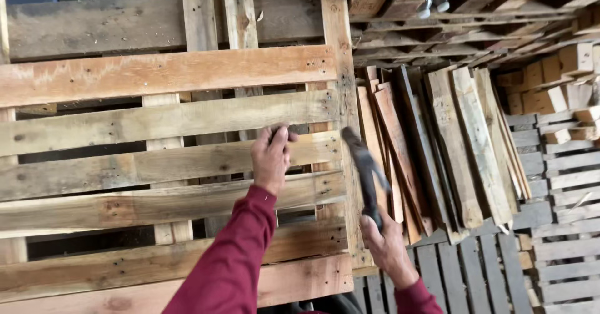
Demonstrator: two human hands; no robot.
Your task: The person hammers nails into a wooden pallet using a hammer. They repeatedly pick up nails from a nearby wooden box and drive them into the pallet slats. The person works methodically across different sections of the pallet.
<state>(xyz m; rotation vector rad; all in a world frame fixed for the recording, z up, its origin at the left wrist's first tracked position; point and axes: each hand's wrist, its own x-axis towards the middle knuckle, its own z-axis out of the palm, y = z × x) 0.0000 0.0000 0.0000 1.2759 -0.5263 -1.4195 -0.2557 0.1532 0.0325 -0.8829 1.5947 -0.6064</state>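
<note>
A wooden pallet (156, 164) stands on edge in front of me, its weathered slats running left to right. My left hand (270, 157), in a dark red sleeve, grips the top edge of a middle slat (125, 167) near the pallet's right side. My right hand (387, 245) holds a dark hammer (365, 170) by the handle. The hammer's head is raised and blurred, close to the pallet's right upright board (340, 101).
Loose pallet boards (450, 145) lean in a bundle to the right of the pallet. Grey slatted pallets (550, 239) lie on the floor at lower right. Small wooden blocks (556, 82) are piled at upper right. More stacked pallets (475, 20) fill the top right.
</note>
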